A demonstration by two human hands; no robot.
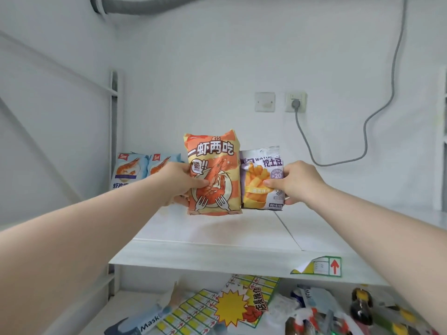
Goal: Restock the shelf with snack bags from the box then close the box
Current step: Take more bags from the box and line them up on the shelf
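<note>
Stocking looks well under way but far from finished. Two pale blue plastic shrimp-cracker bags [140,169] already stand upright at the back-left of the white metal shelf [217,240], at about ten o'clock from the frame's centre, one just beside the other. Most of the shelf board ahead of them and out toward three o'clock is bare, so by my reading many more bags could go there. The box is not in view, so I cannot tell how much it holds, and closing it is a step not yet done.

The left hand [180,183] is clamped around the left edge of a tall orange-and-cream puffed plastic snack bag printed with a red shrimp on a plate [214,175], thumb across the front. The right hand [296,182] pinches the right edge of a shorter grey-and-lilac foil bag picturing yellow fries [260,180], thumb on the front, fingers behind. Both bags are upright, side by side near the frame's centre, their inner edges touching or nearly so. The orange bag's bottom seam seems to hover just above the board with a soft shadow beneath; whether the fries bag rests on the shelf I cannot tell.

The orange bag is plump with air, its top seam folded slightly back; the fries bag is flatter, with a crimped top and hang hole. Both look light and crushable.
</note>
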